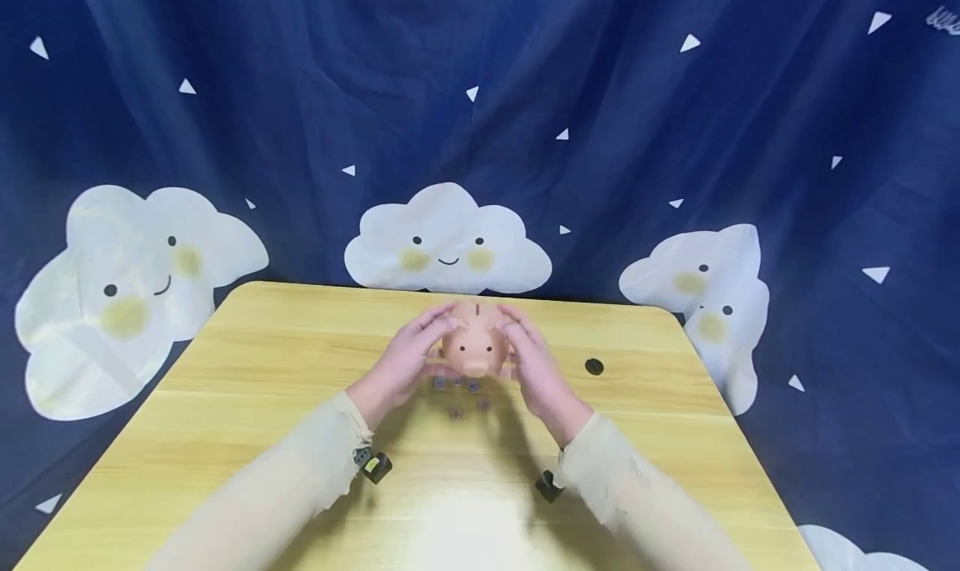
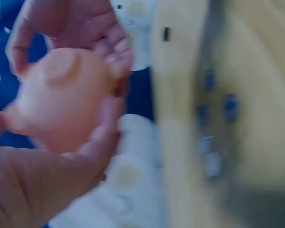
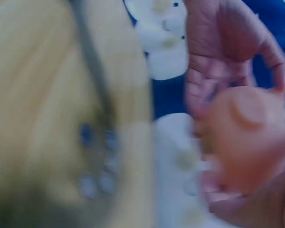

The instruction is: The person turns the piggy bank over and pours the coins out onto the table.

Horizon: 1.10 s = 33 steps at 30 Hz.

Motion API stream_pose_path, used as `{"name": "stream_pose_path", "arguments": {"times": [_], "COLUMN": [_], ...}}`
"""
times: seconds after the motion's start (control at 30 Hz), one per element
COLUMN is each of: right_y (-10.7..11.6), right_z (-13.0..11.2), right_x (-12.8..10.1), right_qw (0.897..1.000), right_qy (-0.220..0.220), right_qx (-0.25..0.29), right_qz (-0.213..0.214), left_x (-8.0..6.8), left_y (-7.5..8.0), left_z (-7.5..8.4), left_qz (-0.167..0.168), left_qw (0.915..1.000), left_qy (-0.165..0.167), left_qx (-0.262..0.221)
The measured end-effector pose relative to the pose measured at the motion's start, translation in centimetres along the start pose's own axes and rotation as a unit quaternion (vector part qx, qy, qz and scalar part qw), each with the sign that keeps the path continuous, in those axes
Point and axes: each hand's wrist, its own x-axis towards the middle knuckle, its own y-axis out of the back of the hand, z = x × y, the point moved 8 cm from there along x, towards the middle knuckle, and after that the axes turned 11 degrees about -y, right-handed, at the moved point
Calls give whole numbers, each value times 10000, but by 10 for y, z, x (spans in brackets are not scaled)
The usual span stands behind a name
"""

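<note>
A pink piggy bank [image 1: 476, 342] is held up over the table between both hands, its snout towards me and the coin slot on top. My left hand [image 1: 405, 356] grips one side, the thumb near an ear; in the left wrist view its fingers curl round the body. On the other side my right hand [image 1: 536, 369] grips it the same way, as the right wrist view also shows. Under the piggy bank several small blue and grey pieces [image 2: 231, 107] appear, blurred, over the table. The pig's underside is hidden in the head view.
On the wooden table [image 1: 247, 388], right of the hands, lies a round black cap [image 1: 594, 367]. A dark blue curtain [image 1: 300, 79] with white clouds hangs behind the table's far edge. Small black devices [image 1: 377, 468] are at both wrists.
</note>
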Motion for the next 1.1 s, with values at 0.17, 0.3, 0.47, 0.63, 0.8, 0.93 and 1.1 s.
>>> {"name": "stream_pose_path", "arguments": {"times": [0.17, 0.3, 0.47, 0.63, 0.8, 0.93, 1.1], "right_y": [3, 6, 7, 8, 8, 8, 5], "right_z": [-11, 43, 78, 79, 80, 74, 30], "right_x": [-17, -3, 8, 11, 14, 15, 3], "right_qw": [9890, 9988, 9975, 9970, 9953, 9899, 9991], "right_qy": [1412, 36, -687, -771, -962, -1393, -350], "right_qx": [-294, -347, -102, 11, 7, 72, 242], "right_qz": [335, 334, 147, 43, -120, -268, -81], "left_x": [-8, -18, -23, -20, -18, -13, -6], "left_y": [-8, -4, 1, 0, 1, 0, -3], "left_z": [24, -38, -79, -79, -80, -74, -26], "left_qz": [-54, 170, 341, 268, 258, 145, 93], "left_qw": [9903, 9996, 9964, 9960, 9946, 9931, 9995], "left_qy": [-1098, 86, 718, 794, 937, 1141, 252], "left_qx": [844, 210, -277, -318, -350, -243, 134]}}
